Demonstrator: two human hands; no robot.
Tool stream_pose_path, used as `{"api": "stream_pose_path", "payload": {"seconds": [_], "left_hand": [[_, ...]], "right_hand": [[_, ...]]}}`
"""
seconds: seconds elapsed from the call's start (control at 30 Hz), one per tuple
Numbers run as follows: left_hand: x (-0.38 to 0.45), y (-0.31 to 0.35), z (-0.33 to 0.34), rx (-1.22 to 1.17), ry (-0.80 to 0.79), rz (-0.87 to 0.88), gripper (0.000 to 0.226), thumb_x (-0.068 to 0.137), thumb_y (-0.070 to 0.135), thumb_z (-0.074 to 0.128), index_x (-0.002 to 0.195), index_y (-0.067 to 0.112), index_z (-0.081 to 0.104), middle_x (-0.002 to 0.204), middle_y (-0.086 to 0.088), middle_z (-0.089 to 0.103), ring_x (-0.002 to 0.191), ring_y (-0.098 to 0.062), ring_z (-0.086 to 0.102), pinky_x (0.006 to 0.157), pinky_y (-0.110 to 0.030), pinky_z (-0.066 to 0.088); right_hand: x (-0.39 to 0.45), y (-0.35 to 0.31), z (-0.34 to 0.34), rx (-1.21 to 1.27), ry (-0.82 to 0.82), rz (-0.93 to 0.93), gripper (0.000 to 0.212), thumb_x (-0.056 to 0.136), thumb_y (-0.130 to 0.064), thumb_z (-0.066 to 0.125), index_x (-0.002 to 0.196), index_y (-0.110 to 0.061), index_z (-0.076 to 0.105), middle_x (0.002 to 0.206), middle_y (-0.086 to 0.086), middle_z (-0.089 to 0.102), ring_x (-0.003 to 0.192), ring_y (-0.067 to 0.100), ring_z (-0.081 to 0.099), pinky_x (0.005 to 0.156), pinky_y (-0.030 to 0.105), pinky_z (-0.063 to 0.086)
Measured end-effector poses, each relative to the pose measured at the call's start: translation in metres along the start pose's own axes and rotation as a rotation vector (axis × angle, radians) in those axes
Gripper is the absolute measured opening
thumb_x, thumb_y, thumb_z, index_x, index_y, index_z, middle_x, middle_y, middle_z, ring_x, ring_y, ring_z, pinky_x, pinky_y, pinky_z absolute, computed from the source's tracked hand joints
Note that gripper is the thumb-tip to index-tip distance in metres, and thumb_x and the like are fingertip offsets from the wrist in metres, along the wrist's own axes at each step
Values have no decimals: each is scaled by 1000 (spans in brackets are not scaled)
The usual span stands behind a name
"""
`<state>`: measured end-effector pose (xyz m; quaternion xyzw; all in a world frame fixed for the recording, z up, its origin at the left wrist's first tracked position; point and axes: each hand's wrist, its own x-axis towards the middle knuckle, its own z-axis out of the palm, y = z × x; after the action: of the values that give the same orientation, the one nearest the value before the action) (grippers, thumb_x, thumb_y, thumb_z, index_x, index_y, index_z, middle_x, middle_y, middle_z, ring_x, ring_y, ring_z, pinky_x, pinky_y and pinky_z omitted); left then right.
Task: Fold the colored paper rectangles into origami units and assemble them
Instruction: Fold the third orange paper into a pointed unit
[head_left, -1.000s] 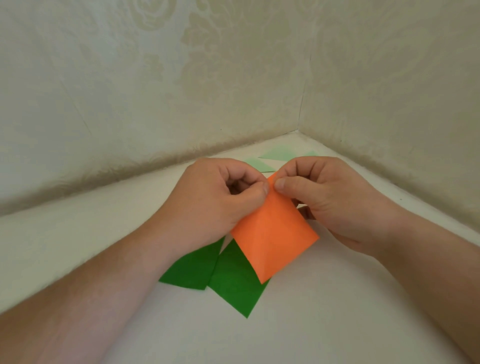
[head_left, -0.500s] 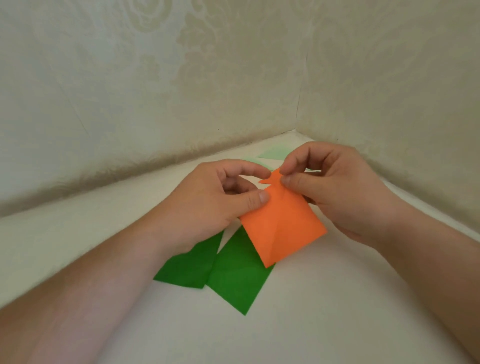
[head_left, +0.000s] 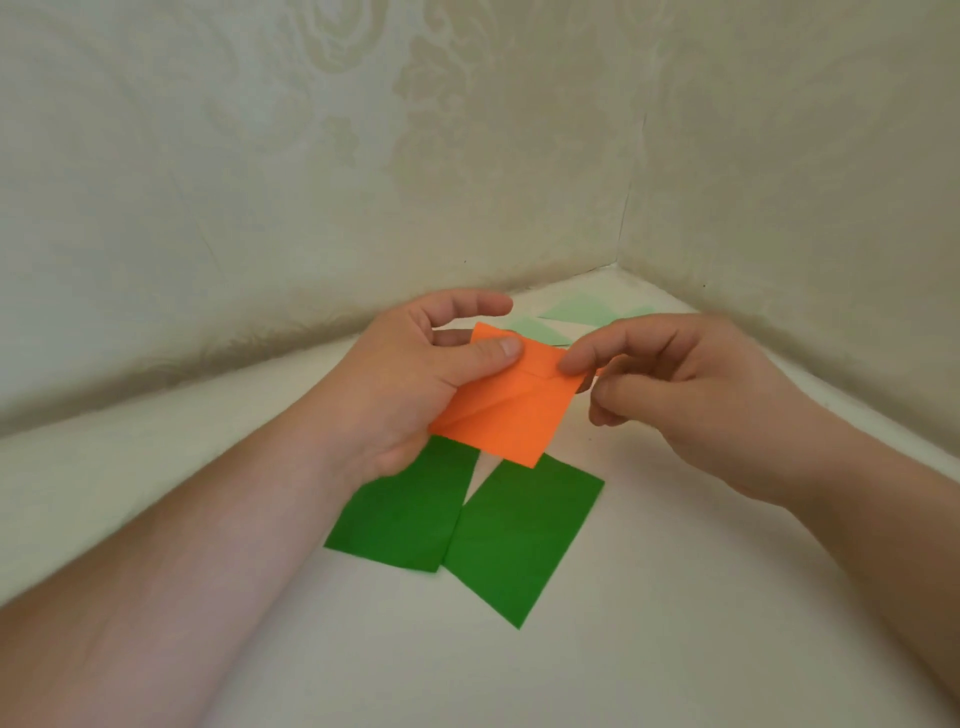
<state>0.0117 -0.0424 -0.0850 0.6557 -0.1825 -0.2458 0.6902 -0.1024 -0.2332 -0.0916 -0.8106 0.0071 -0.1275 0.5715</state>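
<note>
An orange paper (head_left: 511, 410), partly folded with creases across it, is held above the white surface. My left hand (head_left: 410, 384) grips its left side, thumb pressed on top near the upper edge and fingers behind. My right hand (head_left: 691, 400) pinches the paper's upper right corner between forefinger and thumb. Two dark green paper rectangles (head_left: 467, 525) lie flat side by side on the surface just below the orange sheet, their inner corners touching.
Pale green paper pieces (head_left: 576, 312) lie in the far corner where two patterned walls (head_left: 628, 208) meet. The white surface (head_left: 649, 623) stretches toward me. The walls close off the back and right side.
The orange paper has turned from a diamond standing on its point to a flatter, wider lie. My hands have moved apart: left thumb now on top, right hand at the right corner.
</note>
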Motion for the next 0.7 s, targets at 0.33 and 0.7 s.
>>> {"api": "stream_pose_path", "payload": {"seconds": [0.33, 0.7], "left_hand": [[-5, 4, 5, -152, -117, -42, 14, 71, 13, 76, 84, 18, 79, 87, -10, 77, 77, -22, 74, 80, -40, 64], [-5, 4, 6, -134, -128, -49, 22, 96, 22, 62, 93, 16, 82, 96, -11, 75, 88, -25, 69, 99, -51, 54]], "right_hand": [[0, 3, 3, 43, 87, -200, 15, 77, -32, 81, 86, -20, 80, 80, 12, 72, 74, 43, 60, 73, 61, 51], [3, 0, 5, 179, 215, -194, 13, 70, -16, 82, 80, -13, 75, 68, 0, 70, 60, 14, 60, 61, 27, 52]]}}
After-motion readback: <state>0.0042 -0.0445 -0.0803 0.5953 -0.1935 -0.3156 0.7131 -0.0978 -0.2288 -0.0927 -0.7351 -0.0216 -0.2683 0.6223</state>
